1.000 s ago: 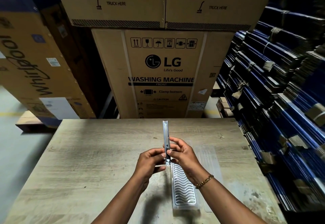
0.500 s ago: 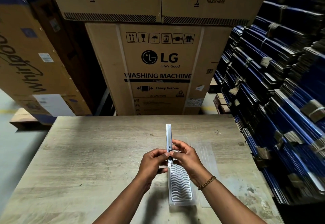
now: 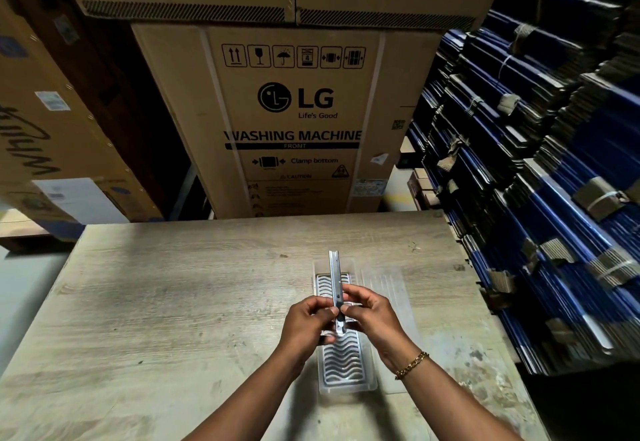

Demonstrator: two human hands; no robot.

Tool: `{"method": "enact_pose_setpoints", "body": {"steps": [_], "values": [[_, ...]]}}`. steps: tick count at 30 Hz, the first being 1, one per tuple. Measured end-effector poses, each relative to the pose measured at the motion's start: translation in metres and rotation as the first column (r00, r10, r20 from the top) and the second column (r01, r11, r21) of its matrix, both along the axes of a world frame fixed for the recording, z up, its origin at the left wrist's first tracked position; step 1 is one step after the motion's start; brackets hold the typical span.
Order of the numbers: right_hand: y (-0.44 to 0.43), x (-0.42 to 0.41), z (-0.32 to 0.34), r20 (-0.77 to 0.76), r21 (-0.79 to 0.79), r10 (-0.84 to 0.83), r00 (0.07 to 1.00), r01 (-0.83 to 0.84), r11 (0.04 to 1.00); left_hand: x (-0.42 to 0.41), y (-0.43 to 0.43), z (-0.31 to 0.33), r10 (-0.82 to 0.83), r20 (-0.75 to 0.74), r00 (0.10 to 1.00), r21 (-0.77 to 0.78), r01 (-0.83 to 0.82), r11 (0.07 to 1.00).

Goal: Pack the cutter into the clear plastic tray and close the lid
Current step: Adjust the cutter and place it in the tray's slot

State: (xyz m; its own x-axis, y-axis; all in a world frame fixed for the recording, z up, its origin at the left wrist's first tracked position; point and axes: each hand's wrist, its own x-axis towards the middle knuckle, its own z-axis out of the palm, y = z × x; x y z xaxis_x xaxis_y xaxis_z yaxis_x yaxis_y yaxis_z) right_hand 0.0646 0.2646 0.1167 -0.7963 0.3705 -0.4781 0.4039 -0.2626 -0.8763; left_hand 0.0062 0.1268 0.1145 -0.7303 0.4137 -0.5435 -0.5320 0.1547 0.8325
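A slim metal cutter point(image 3: 335, 278) stands on edge, pointing away from me, above the clear plastic tray point(image 3: 343, 364). My left hand point(image 3: 304, 323) pinches its near end from the left. My right hand point(image 3: 370, 316) grips the same end from the right. The tray has a wavy ribbed base and lies lengthwise on the wooden table point(image 3: 173, 302), partly hidden under both hands. Its clear lid point(image 3: 388, 285) lies flat and open to the right of the tray.
Large cardboard appliance boxes point(image 3: 294, 111) are stacked behind the table's far edge. Bundles of flattened blue cartons point(image 3: 536, 198) line the right side, close to the table edge. A tilted box point(image 3: 45, 129) stands at the left.
The cutter and both hands have lowered toward the tray, still held the same way. The camera has tilted down slightly, so more of the tray shows beyond the hands.
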Motion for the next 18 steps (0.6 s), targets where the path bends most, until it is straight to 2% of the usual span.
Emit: {"method": "enact_pose_setpoints", "body": {"steps": [11,18], "values": [[-0.006,0.018,-0.047,0.163,0.141,-0.054,0.985,0.031,0.99,0.024,0.01,-0.034,-0.057,-0.046,0.997,-0.168,0.049,0.985],[-0.01,0.015,-0.054,0.259,0.228,-0.054,0.964,-0.007,0.974,0.025,0.021,-0.038,-0.102,0.089,0.991,-0.131,0.114,0.985]]}}
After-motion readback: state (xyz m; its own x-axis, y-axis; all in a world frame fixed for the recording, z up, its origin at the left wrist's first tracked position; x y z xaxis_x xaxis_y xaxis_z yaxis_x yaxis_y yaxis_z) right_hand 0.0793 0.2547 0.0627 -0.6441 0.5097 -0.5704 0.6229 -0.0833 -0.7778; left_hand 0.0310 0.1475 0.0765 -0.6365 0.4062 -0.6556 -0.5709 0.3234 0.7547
